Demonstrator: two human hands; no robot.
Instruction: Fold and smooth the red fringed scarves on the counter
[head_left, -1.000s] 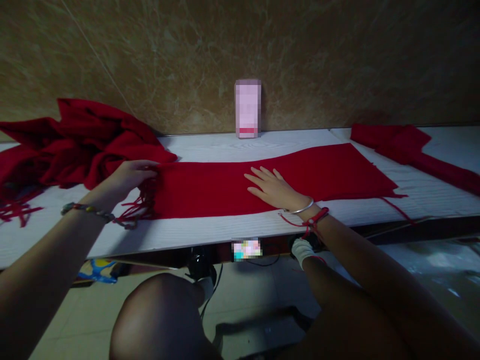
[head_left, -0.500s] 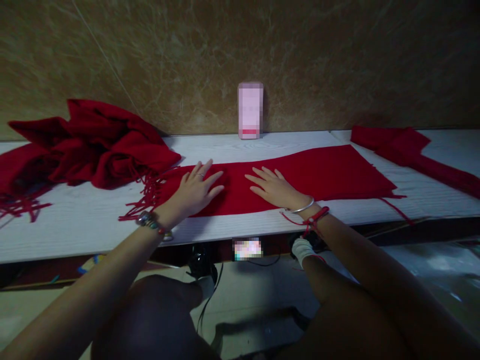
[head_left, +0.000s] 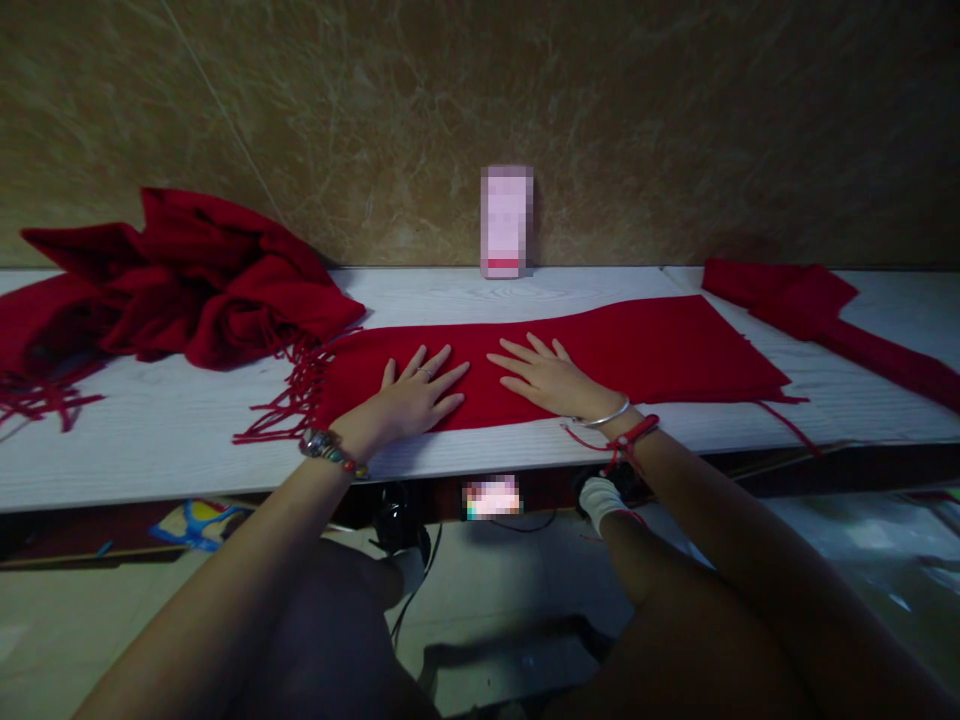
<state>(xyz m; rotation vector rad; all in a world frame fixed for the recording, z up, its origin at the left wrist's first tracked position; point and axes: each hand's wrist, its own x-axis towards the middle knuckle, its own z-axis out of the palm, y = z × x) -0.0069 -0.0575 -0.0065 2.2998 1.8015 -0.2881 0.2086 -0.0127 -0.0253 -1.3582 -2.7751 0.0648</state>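
Note:
A red fringed scarf [head_left: 645, 350] lies folded into a long flat strip on the white wood-grain bench [head_left: 187, 435]. Its fringe hangs loose at the left end. My left hand [head_left: 416, 395] rests on the left half of the scarf, fingers spread. To its right, my right hand [head_left: 544, 375] is laid flat near the scarf's middle, fingers also apart. Neither hand grips the cloth. A crumpled heap of red fringed cloth [head_left: 202, 290] sits at the left, touching or close to the scarf's fringed end.
Another piece of red cloth [head_left: 795, 300] trails along the bench at the right. A phone-like blurred object [head_left: 506, 222] leans on the brown marbled wall [head_left: 637, 130]. Below the bench edge are a second blurred screen [head_left: 493, 497], a thin cable and a blue-and-yellow packet [head_left: 195, 523].
My left hand has slid to the right and slightly nearer to me over the scarf, closing in on my right hand. My right hand has stayed almost still.

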